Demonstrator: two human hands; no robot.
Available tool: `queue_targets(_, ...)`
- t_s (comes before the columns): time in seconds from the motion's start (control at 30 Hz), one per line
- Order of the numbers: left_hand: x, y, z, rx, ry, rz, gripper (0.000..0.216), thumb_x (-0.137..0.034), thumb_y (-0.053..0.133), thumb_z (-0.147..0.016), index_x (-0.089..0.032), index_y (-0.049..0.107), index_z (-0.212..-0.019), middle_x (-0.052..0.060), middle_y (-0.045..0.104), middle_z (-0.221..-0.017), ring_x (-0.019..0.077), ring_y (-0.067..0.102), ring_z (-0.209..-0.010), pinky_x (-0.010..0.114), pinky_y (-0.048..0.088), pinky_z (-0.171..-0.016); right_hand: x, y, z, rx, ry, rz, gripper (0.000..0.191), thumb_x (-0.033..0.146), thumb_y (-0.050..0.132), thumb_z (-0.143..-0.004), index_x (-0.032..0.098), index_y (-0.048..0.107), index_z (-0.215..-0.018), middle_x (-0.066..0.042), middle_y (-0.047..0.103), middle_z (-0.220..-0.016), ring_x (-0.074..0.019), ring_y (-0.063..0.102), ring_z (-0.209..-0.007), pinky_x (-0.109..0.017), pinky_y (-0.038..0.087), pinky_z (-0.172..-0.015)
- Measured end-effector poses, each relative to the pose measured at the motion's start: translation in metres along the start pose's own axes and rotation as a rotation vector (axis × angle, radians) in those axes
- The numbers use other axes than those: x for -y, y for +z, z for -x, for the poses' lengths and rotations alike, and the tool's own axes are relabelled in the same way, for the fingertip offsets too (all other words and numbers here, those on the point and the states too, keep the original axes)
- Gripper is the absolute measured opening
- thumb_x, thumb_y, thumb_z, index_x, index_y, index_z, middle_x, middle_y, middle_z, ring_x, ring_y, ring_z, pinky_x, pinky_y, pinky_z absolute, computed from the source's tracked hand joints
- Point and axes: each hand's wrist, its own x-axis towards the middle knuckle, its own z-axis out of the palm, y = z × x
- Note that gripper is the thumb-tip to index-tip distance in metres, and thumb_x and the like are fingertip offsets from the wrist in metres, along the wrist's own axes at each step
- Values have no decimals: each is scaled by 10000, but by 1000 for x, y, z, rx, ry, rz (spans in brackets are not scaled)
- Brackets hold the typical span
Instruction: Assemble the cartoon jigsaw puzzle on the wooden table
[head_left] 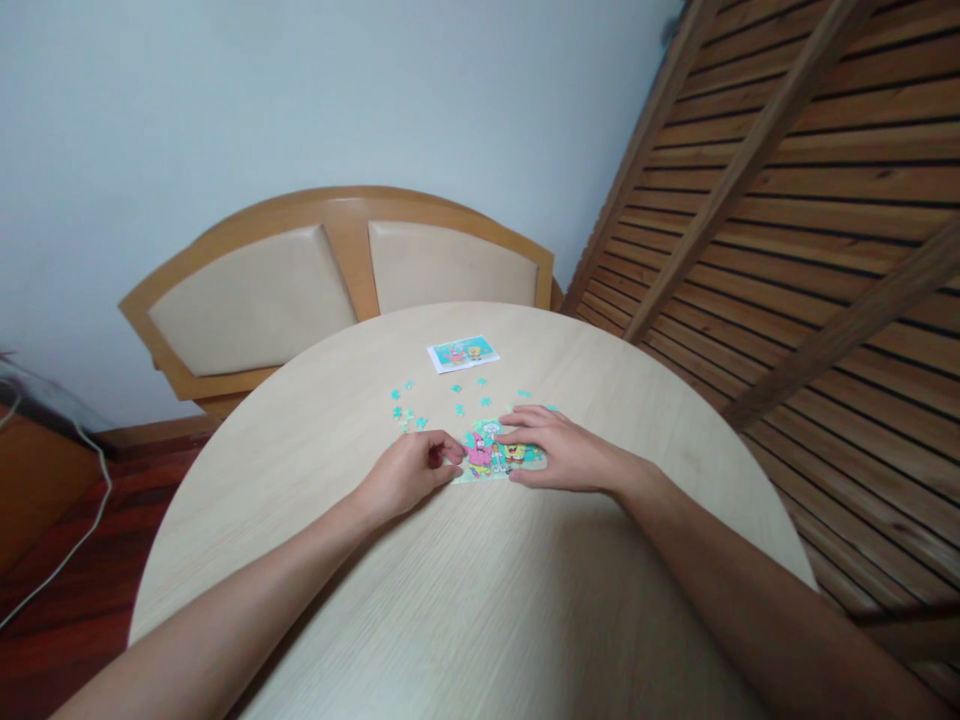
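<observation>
A partly assembled jigsaw puzzle (pixel 496 458) with pink, white and yellow cartoon figures lies flat on the table, between my two hands. At its left edge is my left hand (pixel 420 465), thumb and fingertips brought close together; whether a piece sits between them is too small to make out. My right hand (pixel 559 450) rests over the puzzle's right side with its fingers spread, covering part of it. Loose teal puzzle pieces (pixel 459 409) are scattered just beyond the hands.
Farther back on the round wooden table (pixel 465 600) lies a picture card (pixel 463 353) with similar cartoon figures. A bench with padded backrest (pixel 457 265) stands behind, against the wall. Slatted wooden panels (pixel 810 200) rise at the right, and a white cable (pixel 105 490) hangs at the left.
</observation>
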Motion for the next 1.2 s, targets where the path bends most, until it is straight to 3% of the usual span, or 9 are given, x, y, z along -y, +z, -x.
queue_targets(0.2, -4, -3, 0, 25, 8, 34, 193, -317, 655, -842, -155, 706, -935, 32, 711, -823, 155, 604, -717, 257, 466, -656, -3, 0, 0, 2, -15, -27, 529, 475, 759, -806, 241, 703, -1278, -107, 612, -1418, -344, 502, -1358, -533, 365, -1166)
queue_targets(0.3, -8, -11, 0, 36, 34, 44, 209, -345, 646, -880, -159, 713, -950, 44, 731, -857, 171, 632, -759, 276, 488, -703, -16, -1, 2, -89, -25, -72, 479, 485, 686, -880, 241, 685, -1292, -94, 653, -1366, -308, 533, -1334, -516, 376, -1168)
queue_targets(0.43, -14, -26, 3, 41, 164, -123, 208, -344, 684, -893, -202, 717, -1041, 57, 743, -1037, 216, 659, -950, 340, 502, -877, -41, 0, 6, -273, 135, -51, 413, 391, 597, -944, 210, 657, -1310, -123, 679, -1312, -302, 598, -1246, -524, 445, -1102)
queue_targets(0.57, -17, -36, 4, 172, 338, -304, 219, -322, 658, -937, -228, 687, -1133, 63, 722, -1129, 239, 637, -1065, 390, 473, -978, -52, 7, 5, -272, 175, -4, 440, 379, 545, -975, 222, 603, -1382, -115, 643, -1374, -305, 556, -1297, -545, 418, -1119)
queue_targets(0.8, -15, -38, 3, 289, 455, -352, 130, -262, 623, -969, -225, 700, -1067, 59, 704, -1111, 216, 635, -1053, 346, 473, -954, -42, 17, -1, -202, 180, 82, 374, 430, 470, -1025, 313, 668, -1319, -73, 570, -1469, -323, 464, -1387, -575, 356, -1134)
queue_targets(1.0, -13, -37, 2, 295, 469, -313, 172, -259, 567, -999, -230, 731, -1044, 63, 712, -1087, 203, 643, -1030, 324, 490, -923, -56, 12, 4, -290, 261, 76, 254, 310, 576, -965, 306, 761, -1139, -79, 656, -1324, -304, 560, -1255, -543, 437, -1056)
queue_targets(1.2, -14, -36, 1, 303, 488, -320, 189, -264, 554, -1007, -233, 740, -1021, 63, 717, -1061, 199, 647, -1011, 311, 490, -903, -53, 11, 0, -315, 224, 41, 185, 312, 608, -948, 289, 762, -1048, -58, 716, -1202, -289, 603, -1171, -527, 447, -1027)
